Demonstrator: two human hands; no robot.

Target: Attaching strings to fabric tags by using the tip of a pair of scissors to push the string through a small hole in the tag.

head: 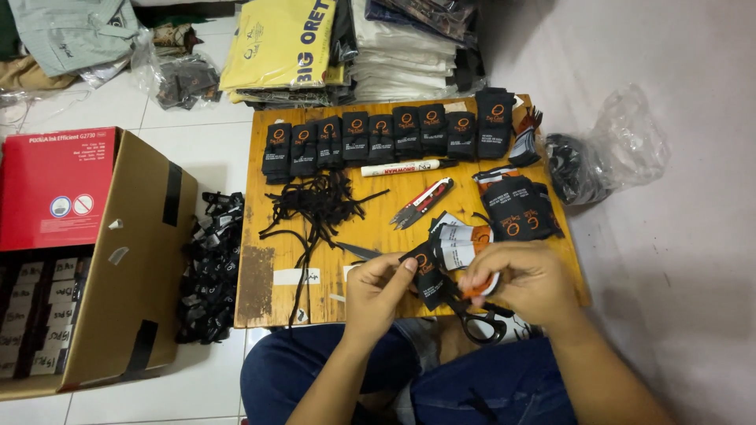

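My left hand pinches the left edge of a small black tag with an orange round mark, held over the front edge of a low wooden board. My right hand grips the same bundle of tags from the right, fingers curled around its white and orange part. Black-handled scissors lie just under my hands. A row of black tag stacks lines the far edge of the board. Black strings lie tangled at the board's middle left.
A white marker and red thread snips lie mid-board, another black tag pile at right. An open cardboard box stands left, loose black tags beside it. Folded clothes sit behind; a plastic bag lies right.
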